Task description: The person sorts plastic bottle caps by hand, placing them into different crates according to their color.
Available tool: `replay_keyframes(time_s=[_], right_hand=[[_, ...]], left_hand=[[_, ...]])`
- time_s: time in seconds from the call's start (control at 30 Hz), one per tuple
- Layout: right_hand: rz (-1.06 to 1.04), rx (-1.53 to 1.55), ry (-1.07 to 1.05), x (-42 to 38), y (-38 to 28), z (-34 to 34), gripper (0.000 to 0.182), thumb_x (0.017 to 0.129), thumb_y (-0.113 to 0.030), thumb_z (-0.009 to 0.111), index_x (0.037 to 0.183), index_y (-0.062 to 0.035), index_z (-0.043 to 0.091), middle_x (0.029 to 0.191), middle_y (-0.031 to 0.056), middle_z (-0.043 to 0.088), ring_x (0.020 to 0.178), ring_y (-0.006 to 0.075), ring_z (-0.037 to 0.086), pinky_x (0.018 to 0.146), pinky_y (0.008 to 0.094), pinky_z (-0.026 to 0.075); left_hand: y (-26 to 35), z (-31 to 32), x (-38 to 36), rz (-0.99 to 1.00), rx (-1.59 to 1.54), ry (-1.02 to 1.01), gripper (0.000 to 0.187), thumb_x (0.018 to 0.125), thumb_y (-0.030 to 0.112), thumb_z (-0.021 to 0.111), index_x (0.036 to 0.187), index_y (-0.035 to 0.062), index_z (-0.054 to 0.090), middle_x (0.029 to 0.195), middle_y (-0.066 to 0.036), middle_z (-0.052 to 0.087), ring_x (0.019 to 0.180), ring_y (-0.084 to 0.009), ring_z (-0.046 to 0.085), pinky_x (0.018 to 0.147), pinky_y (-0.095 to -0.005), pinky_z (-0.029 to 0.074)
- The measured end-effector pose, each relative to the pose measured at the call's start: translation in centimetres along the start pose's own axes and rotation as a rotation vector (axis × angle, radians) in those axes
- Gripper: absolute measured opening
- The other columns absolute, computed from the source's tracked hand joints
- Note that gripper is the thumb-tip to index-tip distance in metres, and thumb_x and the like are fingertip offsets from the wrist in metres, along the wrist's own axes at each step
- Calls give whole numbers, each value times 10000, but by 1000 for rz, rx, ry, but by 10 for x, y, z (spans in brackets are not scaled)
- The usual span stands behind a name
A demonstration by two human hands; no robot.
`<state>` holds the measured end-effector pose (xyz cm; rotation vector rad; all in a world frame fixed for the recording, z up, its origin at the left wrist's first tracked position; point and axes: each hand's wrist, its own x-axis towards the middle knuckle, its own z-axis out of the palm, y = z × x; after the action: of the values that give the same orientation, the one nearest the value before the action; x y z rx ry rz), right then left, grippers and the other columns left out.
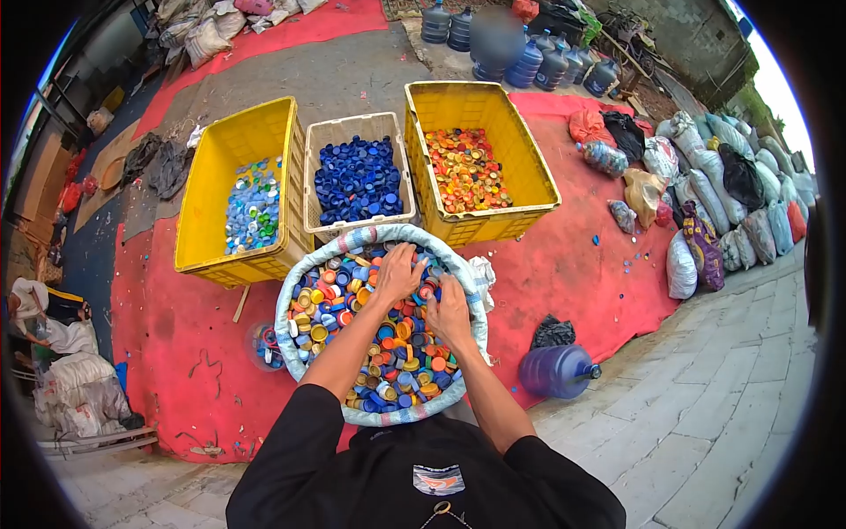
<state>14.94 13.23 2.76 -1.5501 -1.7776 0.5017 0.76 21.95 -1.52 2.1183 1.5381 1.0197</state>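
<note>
In front of my body a large woven sack with a rolled-down rim stands full of mixed plastic bottle caps, in blue, orange, yellow, red and white. My left hand reaches into the upper part of the pile, its fingers bent down among the caps. Close to its right, my right hand lies at the sack's inner right side, fingers curled over the caps. What either hand grips is hidden. Beyond the sack are a yellow crate with light blue and green caps, a white crate with dark blue caps, and another yellow crate with orange, red and yellow caps.
A blue water jug lies on its side at the right, beside a black bag. A clear container touches the sack's left side. Stuffed sacks pile up at far right; several water jugs stand behind. Red matting covers the ground.
</note>
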Motion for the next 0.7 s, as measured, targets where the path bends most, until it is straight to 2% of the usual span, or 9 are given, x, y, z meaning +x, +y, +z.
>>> replay_keyframes(time_s=[0.03, 0.13, 0.17, 0.27, 0.3, 0.4, 0.53, 0.63, 0.7], right_hand=[[-49, -130, -1, 3, 7, 6, 486, 859, -122, 576, 1253, 130, 442, 1297, 329, 474, 1236, 474, 441, 1074, 469, 345], [35, -196, 106, 14, 15, 14, 518, 866, -136, 570, 1285, 128, 416, 1314, 334, 461, 1255, 468, 429, 1085, 461, 335], [11, -231, 160, 19, 20, 17, 486, 858, -133, 581, 1246, 123, 439, 1252, 323, 497, 1181, 460, 477, 1038, 466, 372], [242, -147, -43, 31, 2, -1, 406, 854, -129, 586, 1163, 113, 480, 1168, 300, 526, 1074, 436, 519, 965, 470, 409], [156, -216, -18, 29, 4, 3, 345, 854, -154, 592, 1075, 97, 506, 1066, 270, 541, 977, 415, 533, 892, 480, 426], [56, -371, 82, 26, 7, 16, 366, 856, -194, 593, 1065, 95, 513, 1061, 268, 547, 998, 417, 531, 898, 478, 428], [296, -393, -126, 50, -17, 10, 366, 860, -212, 571, 1043, 103, 535, 1043, 313, 570, 943, 457, 551, 878, 504, 429], [317, -56, -150, 61, 17, 30, 458, 900, -294, 513, 1120, 109, 516, 1117, 355, 557, 1026, 495, 538, 930, 522, 407], [493, -101, -127, 65, 19, 34, 516, 928, -353, 451, 1173, 99, 498, 1188, 372, 524, 1096, 503, 509, 972, 526, 382]], left_hand=[[1, -1, 5, -26, 3, -86, 374, 879, 305, 611, 989, -53, 612, 985, -205, 626, 939, -358, 581, 841, -454, 438], [-1, 1, 19, 46, 117, -107, 387, 889, 359, 587, 942, -24, 616, 968, -205, 624, 906, -351, 575, 843, -442, 413], [-1, 4, 23, -16, 112, -148, 442, 913, 427, 529, 944, -5, 620, 987, -201, 628, 940, -339, 570, 888, -440, 382], [-5, 15, 29, -56, 172, -180, 488, 936, 464, 489, 1000, -6, 604, 998, -195, 618, 991, -343, 552, 908, -452, 354], [-4, 14, 31, -68, 202, -229, 526, 947, 489, 451, 1042, -8, 596, 1034, -194, 615, 1010, -335, 544, 913, -459, 339], [-4, 11, 35, -56, 231, -286, 537, 947, 494, 443, 1047, -11, 597, 1038, -195, 616, 999, -335, 548, 911, -458, 336], [-11, 15, 40, -9, 206, -301, 537, 947, 479, 444, 1061, -24, 591, 1028, -202, 613, 991, -347, 548, 900, -454, 355], [-16, 11, 46, 2, 202, -388, 498, 915, 422, 486, 1142, -11, 583, 1136, -226, 585, 1097, -357, 516, 932, -464, 358], [-20, 9, 46, 9, 174, -356, 488, 874, 382, 516, 1212, 36, 580, 1229, -227, 550, 1154, -379, 488, 985, -472, 352]])
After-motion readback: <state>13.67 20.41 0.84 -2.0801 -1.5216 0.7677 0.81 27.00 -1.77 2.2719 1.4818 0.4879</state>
